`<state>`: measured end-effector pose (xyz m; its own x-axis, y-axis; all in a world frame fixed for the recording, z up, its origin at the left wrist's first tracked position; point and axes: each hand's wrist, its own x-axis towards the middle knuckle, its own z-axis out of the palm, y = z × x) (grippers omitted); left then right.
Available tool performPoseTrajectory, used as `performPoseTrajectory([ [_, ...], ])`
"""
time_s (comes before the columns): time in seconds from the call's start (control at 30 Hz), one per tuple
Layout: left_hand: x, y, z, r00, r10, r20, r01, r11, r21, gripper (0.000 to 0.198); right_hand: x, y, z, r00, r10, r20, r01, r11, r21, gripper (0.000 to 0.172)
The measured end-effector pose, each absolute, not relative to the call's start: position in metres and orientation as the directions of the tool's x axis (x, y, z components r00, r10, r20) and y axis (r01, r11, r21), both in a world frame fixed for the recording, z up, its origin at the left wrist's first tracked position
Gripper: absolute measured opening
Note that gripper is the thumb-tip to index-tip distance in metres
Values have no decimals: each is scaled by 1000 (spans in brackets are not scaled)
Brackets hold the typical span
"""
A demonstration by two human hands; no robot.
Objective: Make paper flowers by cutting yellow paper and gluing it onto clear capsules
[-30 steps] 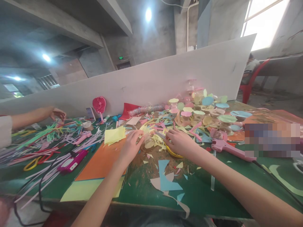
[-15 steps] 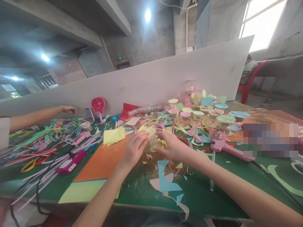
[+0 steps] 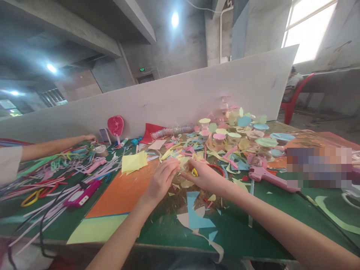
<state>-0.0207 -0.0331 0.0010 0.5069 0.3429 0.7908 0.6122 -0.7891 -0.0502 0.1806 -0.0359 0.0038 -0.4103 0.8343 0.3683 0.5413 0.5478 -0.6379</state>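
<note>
My left hand (image 3: 161, 180) and my right hand (image 3: 204, 176) meet fingertip to fingertip over a heap of paper scraps on the green table (image 3: 242, 228). Both pinch the same small pale yellow piece (image 3: 184, 163); I cannot make out exactly what it is. A yellow scissors handle (image 3: 194, 172) shows just under my right fingers, with a red loop (image 3: 218, 168) behind the hand. An orange sheet (image 3: 120, 192) lies left of my left hand. A blue paper scrap (image 3: 197, 219) lies in front of both hands.
A pink glue gun (image 3: 267, 177) lies to the right. Small cups capped with coloured paper circles (image 3: 239, 132) crowd the back right before a white board (image 3: 197, 93). A yellow note stack (image 3: 134, 162), a pink tool (image 3: 81, 195) and coloured strips lie left, where another person's arm (image 3: 56, 144) reaches.
My right hand has come off the yellow object on the table and moved left to meet my left hand. The other person's hand has stretched further right along the board.
</note>
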Motion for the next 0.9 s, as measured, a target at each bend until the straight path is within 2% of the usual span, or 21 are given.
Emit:
performPoseTrajectory([
  [0.17, -22, -34, -1, 503, 372, 780, 644, -764, -50, 19, 181, -36, 4, -408, 831, 377, 541, 553, -634, 24],
  [0.6, -21, -37, 1, 525, 311, 792, 676, -718, -165, 22, 181, -40, 9, -401, 846, 351, 566, 531, -631, 27],
  [0.9, -22, -35, -1, 494, 332, 803, 690, -712, -131, 32, 182, -37, 5, -373, 848, 377, 576, 530, -622, 26],
])
